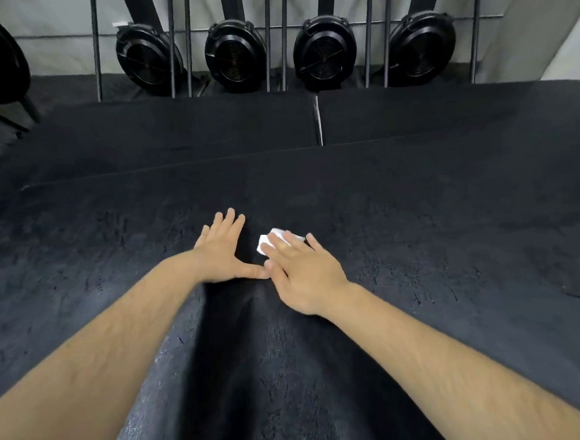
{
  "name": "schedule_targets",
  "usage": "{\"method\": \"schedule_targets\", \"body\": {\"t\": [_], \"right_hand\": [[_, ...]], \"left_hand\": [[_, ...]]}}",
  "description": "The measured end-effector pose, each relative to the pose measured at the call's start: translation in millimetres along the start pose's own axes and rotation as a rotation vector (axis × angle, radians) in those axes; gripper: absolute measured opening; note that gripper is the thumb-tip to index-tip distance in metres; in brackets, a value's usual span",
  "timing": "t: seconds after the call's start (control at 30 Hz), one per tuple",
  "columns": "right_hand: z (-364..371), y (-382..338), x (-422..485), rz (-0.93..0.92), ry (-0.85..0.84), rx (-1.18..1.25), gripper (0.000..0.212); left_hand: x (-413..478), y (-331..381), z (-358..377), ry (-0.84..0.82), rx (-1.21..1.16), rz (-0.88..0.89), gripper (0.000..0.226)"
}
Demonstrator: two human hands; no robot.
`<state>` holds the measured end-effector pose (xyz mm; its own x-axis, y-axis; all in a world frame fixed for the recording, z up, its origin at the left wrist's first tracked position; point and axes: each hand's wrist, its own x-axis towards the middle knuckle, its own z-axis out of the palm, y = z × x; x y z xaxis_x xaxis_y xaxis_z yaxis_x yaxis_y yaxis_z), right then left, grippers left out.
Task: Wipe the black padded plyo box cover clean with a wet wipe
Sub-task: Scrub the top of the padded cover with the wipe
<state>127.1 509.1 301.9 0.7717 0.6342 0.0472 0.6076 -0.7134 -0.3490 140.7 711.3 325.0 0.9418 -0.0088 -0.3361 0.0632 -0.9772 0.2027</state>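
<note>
My left hand [220, 255] and right hand [302, 274] are showing bare; my left forearm [102, 353] and right forearm [445, 356], filling the frame's lower corners, are showing uncovered and finely haired.

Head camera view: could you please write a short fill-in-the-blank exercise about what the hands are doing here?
The right hand presses a white ___ onto the black padded cover.
The left hand lies flat on the cover and holds ___.
Beyond the cover, ___ round black fan housings stand in a row.
Missing words: wipe; nothing; four.
</note>
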Motion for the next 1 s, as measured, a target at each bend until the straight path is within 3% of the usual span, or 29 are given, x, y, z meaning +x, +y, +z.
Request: {"method": "schedule_targets", "body": {"t": [0.17,0.33,0.53,0.8,0.9,1.0], "right_hand": [[-11,28,62,0.114,-0.104,0.006,0.052],[2,2,38,0.016,-0.054,0.027,0.05],[-4,17,104,0.072,-0.102,-0.05,0.053],[0,26,107,0.073,-0.066,-0.078,0.052],[2,8,98,0.074,-0.003,-0.053,0.049],[-1,13,76,0.028,-0.075,-0.009,0.049]], "left_hand": [[10,-6,9,-0.006,-0.105,0.0,0.159],[10,-8,15,-0.001,-0.108,0.006,0.135],[10,-7,10,-0.012,-0.139,-0.006,0.141],[12,-11,15,0.004,-0.177,0.01,0.143],[11,-12,7,0.011,-0.191,0.007,0.134],[23,-21,-14,0.131,-0.077,-0.016,0.118]]}}
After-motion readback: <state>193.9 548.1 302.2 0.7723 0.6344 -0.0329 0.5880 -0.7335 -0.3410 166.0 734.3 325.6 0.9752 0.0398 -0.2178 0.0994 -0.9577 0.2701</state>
